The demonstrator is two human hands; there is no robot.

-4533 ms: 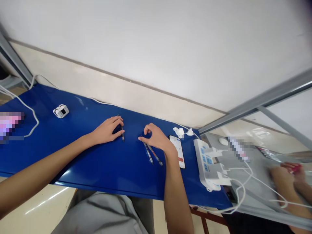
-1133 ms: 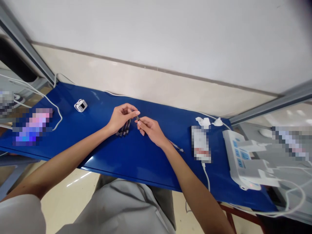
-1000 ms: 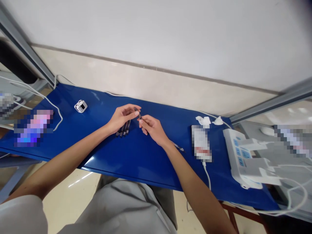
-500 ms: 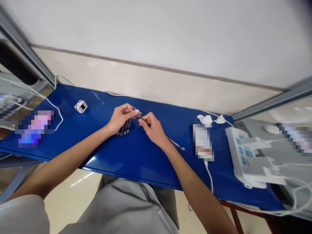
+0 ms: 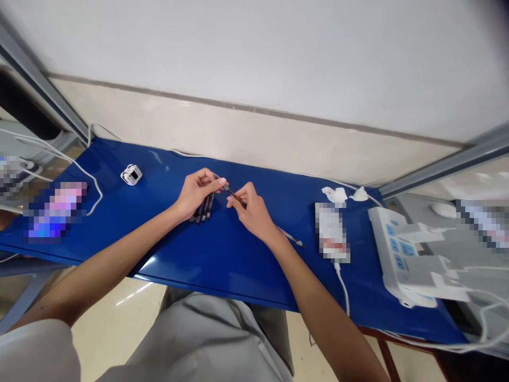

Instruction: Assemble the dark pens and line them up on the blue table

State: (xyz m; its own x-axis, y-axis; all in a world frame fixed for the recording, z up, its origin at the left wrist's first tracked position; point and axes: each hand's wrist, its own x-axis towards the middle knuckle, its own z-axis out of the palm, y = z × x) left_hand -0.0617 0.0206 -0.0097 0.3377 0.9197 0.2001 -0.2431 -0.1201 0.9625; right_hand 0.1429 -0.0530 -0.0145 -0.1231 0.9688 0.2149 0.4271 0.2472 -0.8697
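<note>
Above the middle of the blue table, my left hand (image 5: 198, 192) pinches one end of a slim dark pen (image 5: 230, 191) between thumb and fingers. On its other end, the fingers of my right hand (image 5: 251, 208) are closed, and a short stretch of the pen shows between the hands. Below my left hand, several dark pens (image 5: 203, 212) lie side by side on the table, partly covered by that hand. One more thin pen-like stick (image 5: 292, 236) rests beside my right wrist, which hides part of it.
A white earbud-like case (image 5: 131, 174) stands at the left, near a phone (image 5: 58, 211). On the right are a charging phone (image 5: 332, 232), crumpled tissues (image 5: 336, 196) and a white power strip (image 5: 384, 249) with plugs and cables. A wall (image 5: 254, 127) rises behind the table.
My right hand has shifted slightly to the right, so a bit more of the pen shows between the hands. My left hand has hardly moved.
</note>
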